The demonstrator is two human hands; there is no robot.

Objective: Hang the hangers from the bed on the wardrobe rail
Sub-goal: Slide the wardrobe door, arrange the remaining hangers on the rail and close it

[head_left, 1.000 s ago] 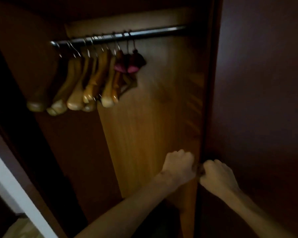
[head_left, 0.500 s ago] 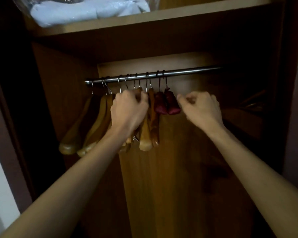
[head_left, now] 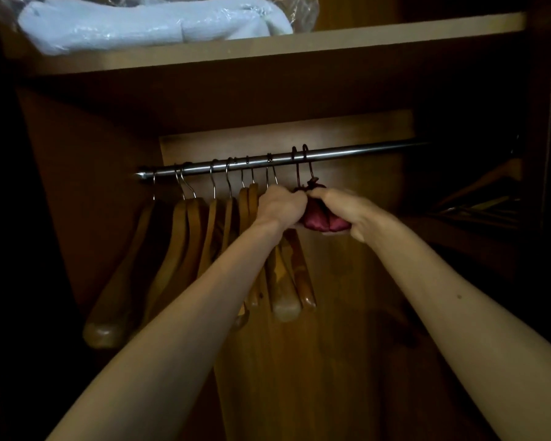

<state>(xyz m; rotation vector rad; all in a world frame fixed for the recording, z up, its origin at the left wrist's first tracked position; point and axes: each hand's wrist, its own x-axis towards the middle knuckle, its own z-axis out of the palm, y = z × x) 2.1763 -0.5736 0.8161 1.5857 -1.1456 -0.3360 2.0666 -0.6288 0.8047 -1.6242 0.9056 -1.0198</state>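
Note:
A metal rail [head_left: 357, 153] runs across the open wardrobe. Several wooden hangers [head_left: 178, 246] hang from its left half by metal hooks. To their right hang two padded dark-red hangers [head_left: 318, 221] on dark hooks. My left hand [head_left: 279, 206] is closed at the left side of the red hangers, in front of the last wooden hangers. My right hand [head_left: 347, 213] grips the red hangers from the right, fingers wrapped under the padding. The two hands almost touch above the red padding.
A shelf [head_left: 363, 36] above the rail carries white folded bedding in clear plastic [head_left: 147, 23]. The rail's right half is bare. A dark side compartment [head_left: 484, 198] at the right holds dim slanted items. The wardrobe's wooden back panel [head_left: 331, 345] lies behind the hangers.
My left hand moved right from the wooden hangers to the red ones. My right hand closed around the red hangers. One second ago both hands were low at the wardrobe's door edge.

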